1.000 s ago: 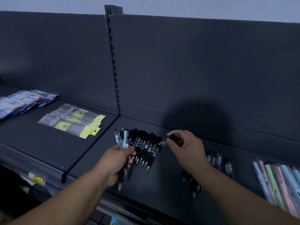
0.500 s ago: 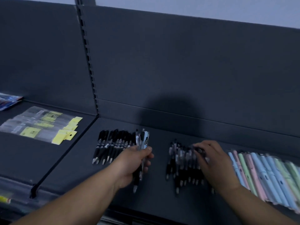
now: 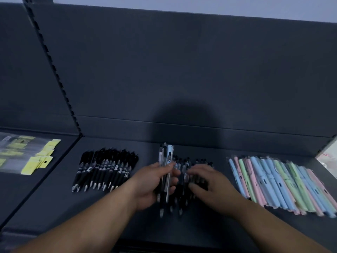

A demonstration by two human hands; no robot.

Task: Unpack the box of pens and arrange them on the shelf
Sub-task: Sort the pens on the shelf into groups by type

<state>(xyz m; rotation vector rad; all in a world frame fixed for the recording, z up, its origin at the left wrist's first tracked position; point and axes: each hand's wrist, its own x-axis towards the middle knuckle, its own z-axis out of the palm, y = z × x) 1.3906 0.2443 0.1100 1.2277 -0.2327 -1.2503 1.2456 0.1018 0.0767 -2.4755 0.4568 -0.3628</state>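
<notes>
Left hand [image 3: 155,181] grips a bundle of pens [image 3: 165,172], long axes pointing toward the shelf [image 3: 113,205] back, touching the laid row [image 3: 193,166] under the flat-fingered, nearer right hand [image 3: 209,185].

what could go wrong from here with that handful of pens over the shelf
1. The left hand grips a loose upright bundle of clear-and-black click pens. One could slip out and scatter the group lying below it.
2. The right hand rests with spread fingers on the middle group of black-and-clear pens. A careless sweep might push them into the pastel pens in clear sleeves or roll them off the dark grey shelf.
</notes>
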